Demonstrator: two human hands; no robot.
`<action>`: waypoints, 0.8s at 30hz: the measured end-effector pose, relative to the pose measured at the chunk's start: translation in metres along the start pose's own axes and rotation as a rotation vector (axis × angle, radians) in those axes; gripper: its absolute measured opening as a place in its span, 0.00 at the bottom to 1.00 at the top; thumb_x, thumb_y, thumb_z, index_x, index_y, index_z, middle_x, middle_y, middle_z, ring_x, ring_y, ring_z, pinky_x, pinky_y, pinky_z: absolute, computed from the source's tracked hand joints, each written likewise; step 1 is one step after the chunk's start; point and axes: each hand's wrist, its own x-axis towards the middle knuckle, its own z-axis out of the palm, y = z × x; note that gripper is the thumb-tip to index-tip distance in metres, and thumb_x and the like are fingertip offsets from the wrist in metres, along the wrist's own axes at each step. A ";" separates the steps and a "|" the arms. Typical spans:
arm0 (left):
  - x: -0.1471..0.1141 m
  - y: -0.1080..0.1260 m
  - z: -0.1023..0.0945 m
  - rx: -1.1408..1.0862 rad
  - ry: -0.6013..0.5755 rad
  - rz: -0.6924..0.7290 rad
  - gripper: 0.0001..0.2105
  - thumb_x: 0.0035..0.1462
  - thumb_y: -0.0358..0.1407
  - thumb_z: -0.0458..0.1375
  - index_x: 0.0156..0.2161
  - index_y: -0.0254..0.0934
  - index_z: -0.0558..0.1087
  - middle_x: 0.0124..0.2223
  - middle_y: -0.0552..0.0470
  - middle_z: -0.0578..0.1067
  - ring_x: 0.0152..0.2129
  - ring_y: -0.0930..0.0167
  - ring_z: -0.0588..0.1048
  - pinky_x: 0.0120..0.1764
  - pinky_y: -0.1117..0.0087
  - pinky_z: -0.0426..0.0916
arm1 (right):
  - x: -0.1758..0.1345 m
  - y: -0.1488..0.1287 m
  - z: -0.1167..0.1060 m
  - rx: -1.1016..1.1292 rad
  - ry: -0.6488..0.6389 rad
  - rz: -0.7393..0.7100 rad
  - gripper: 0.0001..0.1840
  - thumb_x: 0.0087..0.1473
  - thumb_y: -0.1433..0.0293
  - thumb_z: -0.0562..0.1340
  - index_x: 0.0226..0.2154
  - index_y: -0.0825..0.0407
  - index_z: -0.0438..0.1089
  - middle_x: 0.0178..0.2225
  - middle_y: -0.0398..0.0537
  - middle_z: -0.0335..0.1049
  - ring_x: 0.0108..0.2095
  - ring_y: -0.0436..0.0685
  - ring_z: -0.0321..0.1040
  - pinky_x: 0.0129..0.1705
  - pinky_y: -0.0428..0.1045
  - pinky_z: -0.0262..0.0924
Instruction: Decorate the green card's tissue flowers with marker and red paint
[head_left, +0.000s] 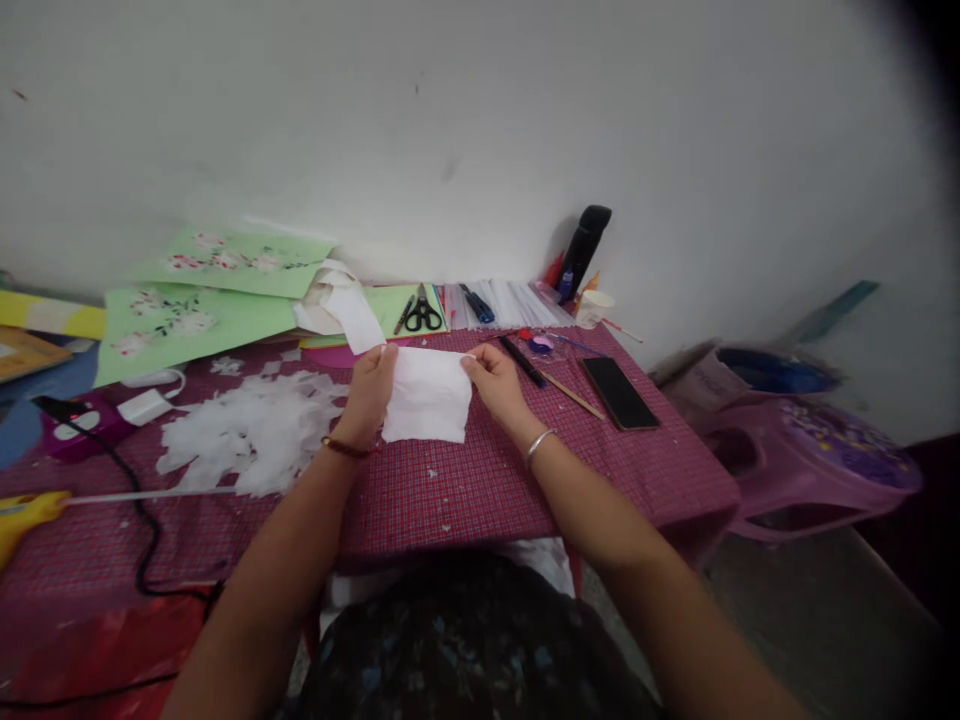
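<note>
A white sheet of thin tissue [427,396] is stretched between my two hands over the checked tablecloth. My left hand [369,392] pinches its upper left corner, and my right hand [495,378] grips the upper right corner between thumb and fingers. Left of the sheet lies a loose heap of white paper cut-outs [251,430]. Close to my right hand are a black marker [523,361] and a thin wooden stick [573,396].
Scissors [423,312], white strips [517,303] and green painted sheets [202,330] lie along the wall. A phone [619,393] rests at right. At left are a purple power strip [82,428] with a black cord and a yellow glue gun [30,512]. A pink stool [810,470] stands beyond the table's right edge.
</note>
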 end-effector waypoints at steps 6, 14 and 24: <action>0.003 0.001 -0.004 0.141 0.078 0.071 0.20 0.61 0.44 0.57 0.22 0.39 0.58 0.20 0.59 0.55 0.18 0.75 0.52 0.21 0.72 0.48 | -0.009 -0.006 0.008 0.008 -0.114 -0.014 0.07 0.46 0.65 0.65 0.30 0.48 0.67 0.26 0.38 0.64 0.27 0.51 0.60 0.30 0.47 0.54; -0.007 0.020 -0.001 0.338 0.166 0.314 0.06 0.51 0.28 0.62 0.35 0.38 0.72 0.36 0.51 0.68 0.37 0.67 0.66 0.42 0.68 0.63 | -0.013 -0.001 0.013 -0.162 -0.050 -0.075 0.05 0.48 0.71 0.62 0.25 0.48 0.64 0.23 0.37 0.61 0.24 0.50 0.56 0.28 0.48 0.49; -0.035 0.025 0.031 -0.042 -0.298 -0.237 0.08 0.48 0.37 0.61 0.23 0.37 0.69 0.16 0.59 0.61 0.12 0.79 0.55 0.17 0.73 0.45 | -0.017 -0.009 0.012 -0.292 -0.078 -0.131 0.05 0.48 0.75 0.59 0.28 0.48 0.63 0.25 0.38 0.64 0.26 0.51 0.61 0.30 0.48 0.53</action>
